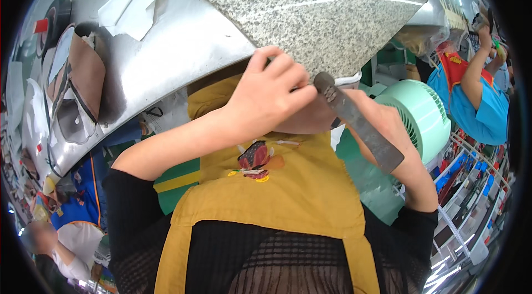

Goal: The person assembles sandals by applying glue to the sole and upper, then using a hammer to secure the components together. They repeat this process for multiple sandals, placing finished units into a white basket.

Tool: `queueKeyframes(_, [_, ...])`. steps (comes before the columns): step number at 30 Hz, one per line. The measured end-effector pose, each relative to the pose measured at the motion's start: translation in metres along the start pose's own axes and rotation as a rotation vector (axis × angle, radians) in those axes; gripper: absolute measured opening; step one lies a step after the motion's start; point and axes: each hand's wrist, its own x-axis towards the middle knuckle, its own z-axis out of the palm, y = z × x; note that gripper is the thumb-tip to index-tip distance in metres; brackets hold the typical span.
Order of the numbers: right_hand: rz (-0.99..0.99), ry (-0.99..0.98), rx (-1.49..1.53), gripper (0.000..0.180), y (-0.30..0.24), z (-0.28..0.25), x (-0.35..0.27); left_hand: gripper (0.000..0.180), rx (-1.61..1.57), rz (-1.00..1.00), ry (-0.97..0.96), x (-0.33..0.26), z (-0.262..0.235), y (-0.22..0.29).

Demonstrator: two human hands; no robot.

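Mustard apron point(282, 197): is being worn nearest, under both forearms.
Left hand point(269, 91): is being held curled over the mauve-brown piece point(310, 118); what is being pinched cannot be told, fingertips being hidden.
Right hand point(385, 116): is being closed around the hammer point(363, 128), its handle being hidden.
Mauve-brown piece: is being held below the left hand, by the near edge of the speckled slab point(310, 22).
Hammer risk: the left thumb could be getting bruised through a stray swing, the rounded end being held just beside it.
Slab-edge risk: the piece could be slipping through loose pressing.

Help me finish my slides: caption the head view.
Right hand holding a metal hammer, left hand close by, before a speckled slab.
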Motion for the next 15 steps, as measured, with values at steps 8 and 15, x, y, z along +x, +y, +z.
queueKeyframes(8, [-0.067,0.145,0.101,0.031,-0.001,-0.006,-0.005,0.019,0.010,0.020,0.061,-0.004,0.003,-0.001])
queueKeyframes(15, [-0.060,0.091,0.045,0.034,0.006,0.000,-0.007,0.019,-0.115,-0.080,0.028,0.001,0.005,-0.003])
